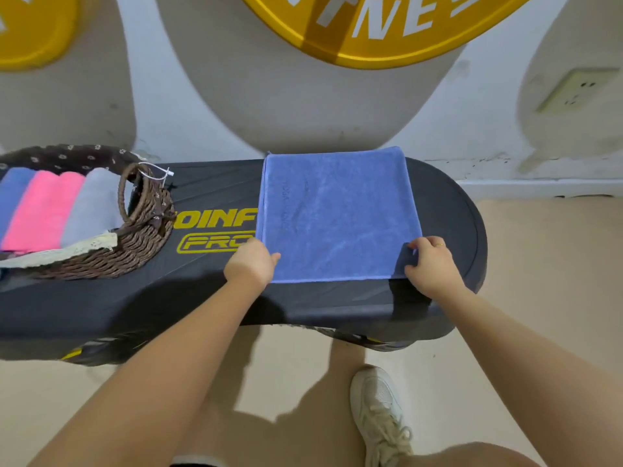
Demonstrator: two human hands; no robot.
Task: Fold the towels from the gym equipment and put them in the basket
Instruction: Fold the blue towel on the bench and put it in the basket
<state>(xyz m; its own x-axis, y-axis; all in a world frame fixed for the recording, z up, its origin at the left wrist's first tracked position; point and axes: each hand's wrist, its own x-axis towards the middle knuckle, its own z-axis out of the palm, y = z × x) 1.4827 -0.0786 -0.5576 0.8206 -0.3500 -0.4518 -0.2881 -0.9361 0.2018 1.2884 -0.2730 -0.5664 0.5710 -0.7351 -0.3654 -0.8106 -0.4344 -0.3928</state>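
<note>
A blue towel (337, 214) lies flat as a folded square on the black gym bench (215, 298). My left hand (251, 262) pinches the towel's near left corner. The near right corner is held by my right hand (428, 264), which wears a ring. A brown wicker basket (141, 244) stands at the bench's left end. Inside it lie folded towels side by side: a blue one (11, 193), a pink one (43, 210) and a grey one (94, 203).
The bench carries yellow lettering (215, 219) between basket and towel. Behind it is a wall with a round yellow sign (371, 32) and a power socket (576, 89). My white shoe (381, 416) stands on the beige floor below the bench.
</note>
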